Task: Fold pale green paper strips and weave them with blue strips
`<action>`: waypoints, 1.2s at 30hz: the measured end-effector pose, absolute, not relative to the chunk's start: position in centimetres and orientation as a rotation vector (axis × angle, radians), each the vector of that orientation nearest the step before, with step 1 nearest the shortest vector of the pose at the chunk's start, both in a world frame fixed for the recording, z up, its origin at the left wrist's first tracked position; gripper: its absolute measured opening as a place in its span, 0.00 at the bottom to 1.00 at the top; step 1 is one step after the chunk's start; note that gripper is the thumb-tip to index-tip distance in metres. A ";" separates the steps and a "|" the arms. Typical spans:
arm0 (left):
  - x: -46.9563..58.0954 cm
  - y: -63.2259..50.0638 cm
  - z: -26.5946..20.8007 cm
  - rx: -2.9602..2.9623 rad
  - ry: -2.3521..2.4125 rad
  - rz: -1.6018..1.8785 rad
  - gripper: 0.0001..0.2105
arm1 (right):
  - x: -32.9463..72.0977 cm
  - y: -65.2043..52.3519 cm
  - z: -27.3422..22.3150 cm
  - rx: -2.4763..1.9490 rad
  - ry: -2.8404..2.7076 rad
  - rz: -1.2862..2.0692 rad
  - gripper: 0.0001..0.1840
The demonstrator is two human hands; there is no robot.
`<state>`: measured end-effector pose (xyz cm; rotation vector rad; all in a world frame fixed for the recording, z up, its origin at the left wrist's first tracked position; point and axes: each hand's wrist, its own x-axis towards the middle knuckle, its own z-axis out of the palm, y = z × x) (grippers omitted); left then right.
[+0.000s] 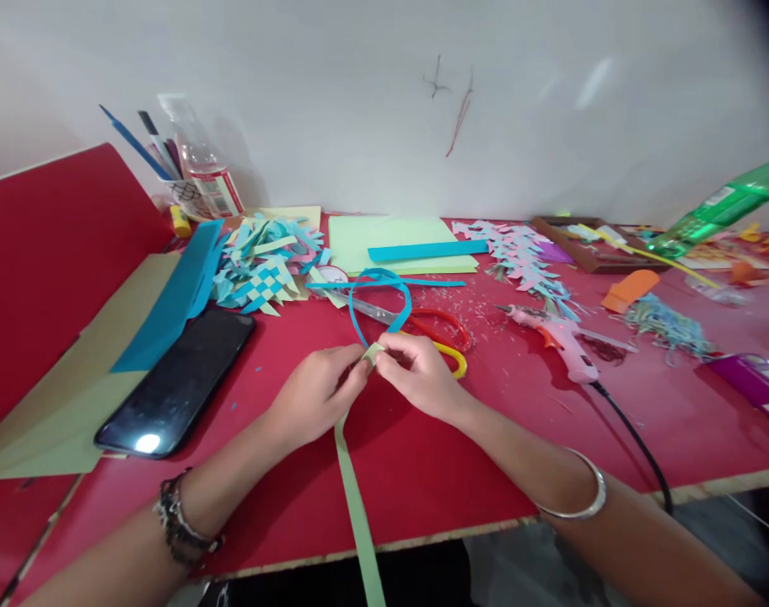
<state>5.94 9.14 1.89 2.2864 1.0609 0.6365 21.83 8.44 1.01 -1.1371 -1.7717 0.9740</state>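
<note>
My left hand (pixel 314 392) and my right hand (pixel 422 375) meet at mid-table, thumbs and fingers pinched on paper strips. A pale green paper strip (pixel 357 514) passes through my left fingers and hangs over the table's front edge. Its upper end shows between both thumbs. From the same spot rises a blue paper strip (pixel 407 308), curved into a loop; my fingers hide how the two strips cross. Scissors (pixel 457 330) with red and yellow handles lie just behind my right hand. Another blue strip (pixel 435 283) lies flat beyond the loop.
Left lie a black phone (pixel 175 379), blue paper (pixel 169 312) and a pile of woven strips (pixel 264 261). Green sheets (pixel 352 244) lie at the back. To the right are a pink glue gun (pixel 565 341) with a cable, a braided paper chain (pixel 517 257) and a green bottle (pixel 719 206).
</note>
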 end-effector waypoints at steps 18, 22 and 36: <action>6.3 9.1 1.7 1.774 1.058 0.802 0.17 | 21.4 8.1 1.5 -0.980 -1.597 1.389 0.13; 6.4 9.2 1.7 1.722 1.037 0.836 0.17 | 21.4 8.1 1.2 -0.974 -1.587 1.413 0.13; 6.7 9.0 1.7 1.656 1.125 0.901 0.17 | 21.6 8.3 0.8 -1.018 -1.547 1.473 0.14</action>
